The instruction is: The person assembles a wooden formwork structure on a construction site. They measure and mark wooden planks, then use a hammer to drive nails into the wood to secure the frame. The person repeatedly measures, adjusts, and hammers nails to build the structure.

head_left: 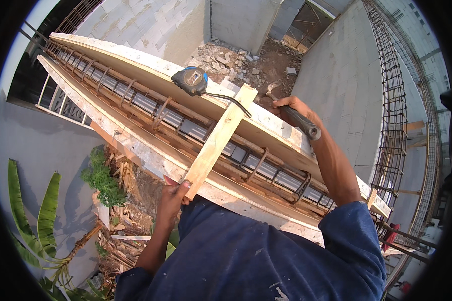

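Note:
A short wooden batten [218, 140] lies crosswise over the two form boards of a long trough. My left hand [174, 196] grips its near end, thumb on top. In my right hand [297, 109], beyond the far board, is a hammer [302, 122], held by its dark handle; its metal head points away from me. A black and blue tape measure [192, 80] rests on the far form board [150, 64], and its dark strap reaches to the batten's far end. Between the boards runs a rebar cage [158, 114] of rusty bars and stirrups.
The near form board [130, 143] passes right before my body. Rubble [223, 62] covers ground below the far side, between grey block walls [331, 95]. Another rebar cage [392, 100] stands at right. Banana leaves [47, 213] and scrap wood [128, 241] are below left.

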`<state>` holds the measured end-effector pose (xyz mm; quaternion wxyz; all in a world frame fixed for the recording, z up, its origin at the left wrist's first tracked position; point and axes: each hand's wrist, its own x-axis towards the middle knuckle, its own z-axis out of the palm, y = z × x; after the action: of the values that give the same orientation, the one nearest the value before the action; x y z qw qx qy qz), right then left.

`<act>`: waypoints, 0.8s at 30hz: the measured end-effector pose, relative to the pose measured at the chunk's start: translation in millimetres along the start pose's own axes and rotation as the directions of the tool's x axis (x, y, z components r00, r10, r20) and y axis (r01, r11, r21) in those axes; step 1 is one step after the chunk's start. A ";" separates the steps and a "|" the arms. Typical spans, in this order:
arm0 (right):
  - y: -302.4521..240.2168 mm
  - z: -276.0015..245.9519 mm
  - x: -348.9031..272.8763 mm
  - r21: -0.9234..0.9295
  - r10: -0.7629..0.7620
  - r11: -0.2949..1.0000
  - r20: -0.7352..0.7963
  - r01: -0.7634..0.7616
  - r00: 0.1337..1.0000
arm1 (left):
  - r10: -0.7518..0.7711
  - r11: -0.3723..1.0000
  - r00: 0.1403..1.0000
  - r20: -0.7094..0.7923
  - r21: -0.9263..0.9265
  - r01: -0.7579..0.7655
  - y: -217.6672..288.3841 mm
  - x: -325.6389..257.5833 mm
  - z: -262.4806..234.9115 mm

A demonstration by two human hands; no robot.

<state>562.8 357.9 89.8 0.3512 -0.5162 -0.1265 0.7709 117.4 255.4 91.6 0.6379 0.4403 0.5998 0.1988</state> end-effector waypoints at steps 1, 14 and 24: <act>1.7 -2.0 6.2 0.049 -0.043 0.998 0.031 0.041 0.999 | 0.013 1.000 1.000 -0.006 0.009 -0.013 -1.4 -0.3 -1.2; 5.6 23.3 3.5 -0.640 -0.127 0.763 -0.006 0.093 0.992 | 0.049 0.998 0.999 0.023 -0.051 -0.048 3.3 -6.6 -3.7; 13.9 0.5 20.9 -0.708 -0.193 0.677 0.089 0.198 0.977 | 0.135 0.846 0.991 -0.017 0.523 -0.107 41.4 -8.7 -27.0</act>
<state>552.1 362.0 67.4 0.2035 -0.5925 -0.4706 0.6214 101.6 279.4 132.7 0.4652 0.6279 0.6188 0.0804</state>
